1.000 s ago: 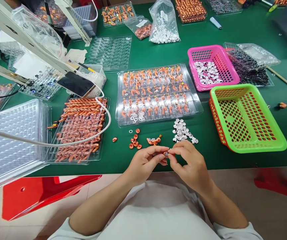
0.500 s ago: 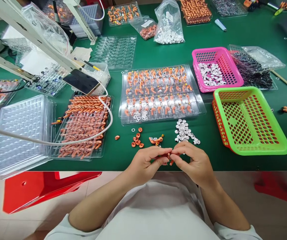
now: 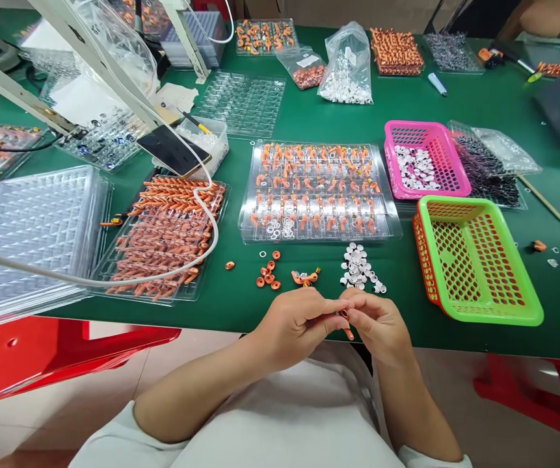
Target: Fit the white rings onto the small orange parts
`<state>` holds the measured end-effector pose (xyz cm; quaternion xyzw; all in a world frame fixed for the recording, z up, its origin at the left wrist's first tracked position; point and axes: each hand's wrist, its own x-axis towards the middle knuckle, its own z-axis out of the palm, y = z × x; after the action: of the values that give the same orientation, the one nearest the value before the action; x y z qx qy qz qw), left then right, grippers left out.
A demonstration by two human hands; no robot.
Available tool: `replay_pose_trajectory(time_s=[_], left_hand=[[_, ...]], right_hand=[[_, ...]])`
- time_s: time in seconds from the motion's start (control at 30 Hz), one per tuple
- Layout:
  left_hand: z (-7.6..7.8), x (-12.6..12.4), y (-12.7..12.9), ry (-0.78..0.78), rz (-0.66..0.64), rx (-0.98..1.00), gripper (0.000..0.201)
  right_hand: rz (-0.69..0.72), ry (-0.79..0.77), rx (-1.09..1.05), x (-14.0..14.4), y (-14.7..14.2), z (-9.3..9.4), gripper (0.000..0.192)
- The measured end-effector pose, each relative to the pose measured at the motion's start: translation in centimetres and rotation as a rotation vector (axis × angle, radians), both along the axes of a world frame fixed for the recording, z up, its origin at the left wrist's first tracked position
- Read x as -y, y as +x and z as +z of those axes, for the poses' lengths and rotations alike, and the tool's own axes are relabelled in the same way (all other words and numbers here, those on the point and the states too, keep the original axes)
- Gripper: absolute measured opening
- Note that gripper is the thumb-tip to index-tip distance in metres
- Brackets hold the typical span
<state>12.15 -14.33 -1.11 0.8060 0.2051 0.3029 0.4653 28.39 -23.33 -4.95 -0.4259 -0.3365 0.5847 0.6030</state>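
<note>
My left hand (image 3: 304,323) and my right hand (image 3: 380,325) meet at the table's front edge, fingertips pinched together. Between them is a small orange part (image 3: 348,333) with a dark round opening; its lower end sticks out below the fingers, and the rest is hidden. Just beyond the hands lies an orange piece with a yellow bit (image 3: 306,277). To its left are several small orange cups (image 3: 268,272) and one white ring (image 3: 263,254). A heap of white discs (image 3: 356,265) lies beyond my right hand.
A clear tray of orange hook-shaped parts (image 3: 319,188) stands ahead. Right are a green basket (image 3: 518,311) and a pink basket (image 3: 462,185). Left are a tray of orange parts (image 3: 162,253), stacked clear trays (image 3: 40,221), a phone (image 3: 175,149) and a white cable (image 3: 215,227).
Both hands have shifted slightly right and down toward my body, still pinching the orange part, which shows its opening more. The camera view has turned; a person's arm now shows at the far right.
</note>
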Motion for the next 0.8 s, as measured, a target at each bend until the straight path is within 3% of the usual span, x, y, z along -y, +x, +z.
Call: replay_pose_trajectory(time_s=[0.23, 0.37, 0.5, 0.63, 0.8], left_hand=[[0.5, 0.1, -0.1, -0.056, -0.002, -0.014, 0.024], [0.6, -0.3, -0.6, -0.222, -0.041, -0.096, 0.026], [-0.2, -0.6, -1.1, -0.489, -0.032, -0.089, 0.027], [-1.1, -0.6, -1.5, -0.706, -0.021, -0.035, 0.026], [-1.3, -0.8, -1.8, -0.71, -0.024, -0.021, 0.025]], right_hand=[[-0.016, -0.029, 0.062, 0.0, -0.3, 0.4, 0.014], [-0.109, 0.027, 0.42, 0.1, -0.7, 1.3, 0.007], [-0.246, 0.21, 0.822, 0.0, -1.2, 2.5, 0.011], [-0.229, 0.289, 0.864, -0.3, -1.4, 3.0, 0.016], [-0.2, 0.31, 0.884, -0.5, -1.1, 3.0, 0.012]])
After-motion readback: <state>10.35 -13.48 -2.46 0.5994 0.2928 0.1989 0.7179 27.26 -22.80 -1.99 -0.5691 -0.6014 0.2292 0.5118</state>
